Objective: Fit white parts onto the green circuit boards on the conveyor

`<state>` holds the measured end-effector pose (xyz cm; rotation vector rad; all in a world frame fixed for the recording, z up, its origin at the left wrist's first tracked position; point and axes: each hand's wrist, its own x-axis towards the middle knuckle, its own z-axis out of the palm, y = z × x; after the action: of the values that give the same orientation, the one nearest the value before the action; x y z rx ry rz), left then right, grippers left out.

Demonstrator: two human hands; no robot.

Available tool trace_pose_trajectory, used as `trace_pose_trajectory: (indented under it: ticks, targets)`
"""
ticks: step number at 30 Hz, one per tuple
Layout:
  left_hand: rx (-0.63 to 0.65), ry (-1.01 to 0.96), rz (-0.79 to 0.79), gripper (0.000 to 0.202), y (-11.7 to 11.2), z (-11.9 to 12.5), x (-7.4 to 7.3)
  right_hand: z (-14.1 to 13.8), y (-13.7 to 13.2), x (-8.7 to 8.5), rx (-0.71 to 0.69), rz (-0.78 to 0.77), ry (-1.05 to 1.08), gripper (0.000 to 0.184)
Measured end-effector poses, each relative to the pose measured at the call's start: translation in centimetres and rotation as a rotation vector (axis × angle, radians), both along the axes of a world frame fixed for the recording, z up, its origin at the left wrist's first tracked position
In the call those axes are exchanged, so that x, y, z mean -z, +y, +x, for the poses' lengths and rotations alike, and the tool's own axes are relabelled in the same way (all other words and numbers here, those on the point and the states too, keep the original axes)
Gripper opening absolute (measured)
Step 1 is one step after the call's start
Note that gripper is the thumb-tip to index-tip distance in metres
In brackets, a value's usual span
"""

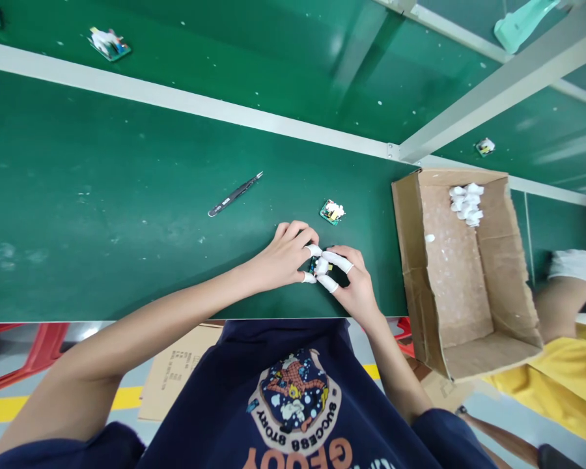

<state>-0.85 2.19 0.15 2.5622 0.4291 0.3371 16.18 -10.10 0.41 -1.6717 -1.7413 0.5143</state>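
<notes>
A small circuit board (313, 265) with a white lump on it is pinched near the table's front edge. My left hand (293, 256) grips its left side between thumb and forefinger, both in white finger cots. From the right, my right hand (351, 277) closes its cot-covered thumb and finger around the white lump and the board; the fingers hide much of it. Just beyond them another circuit board (333, 212), topped with white material, lies on the green tabletop. Black tweezers (235, 195) rest farther left, apart from both hands.
On my right stands an open cardboard box (461, 293) holding several white crumpled pieces (467, 203). A pale metal rail (200, 107) crosses behind the work area. More boards (109, 44) lie past it. A co-worker's gloved hand (573, 268) is at far right.
</notes>
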Motion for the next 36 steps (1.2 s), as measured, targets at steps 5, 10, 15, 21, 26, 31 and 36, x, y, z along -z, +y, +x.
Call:
trace_pose_trajectory:
  ticks: [5,10,15,21,26,31,36]
  targets:
    - [0.000,-0.003,0.011,0.028,0.1,0.0,0.1,0.7,0.5,-0.1,0.089,-0.033,-0.047,0.039]
    - [-0.002,-0.005,0.017,0.028,0.1,-0.1,0.3,0.5,1.0,0.3,0.074,-0.064,-0.097,0.032]
    - [-0.001,-0.013,0.018,0.033,0.0,0.0,0.3,0.3,1.1,0.2,0.086,-0.102,-0.116,0.034]
    - [-0.002,-0.017,0.009,0.030,0.0,0.1,0.4,0.1,1.2,0.1,0.079,-0.127,-0.110,0.024]
    - [0.001,-0.011,0.016,0.024,0.0,0.0,0.3,0.0,1.4,0.1,0.135,-0.115,-0.118,0.015]
    - [0.000,0.002,0.033,0.026,0.0,0.1,0.2,0.3,1.7,-0.1,0.119,-0.156,-0.122,0.012]
    - [-0.001,0.001,0.011,0.024,-0.1,0.1,0.2,0.3,1.9,-0.1,0.131,-0.175,-0.097,0.009]
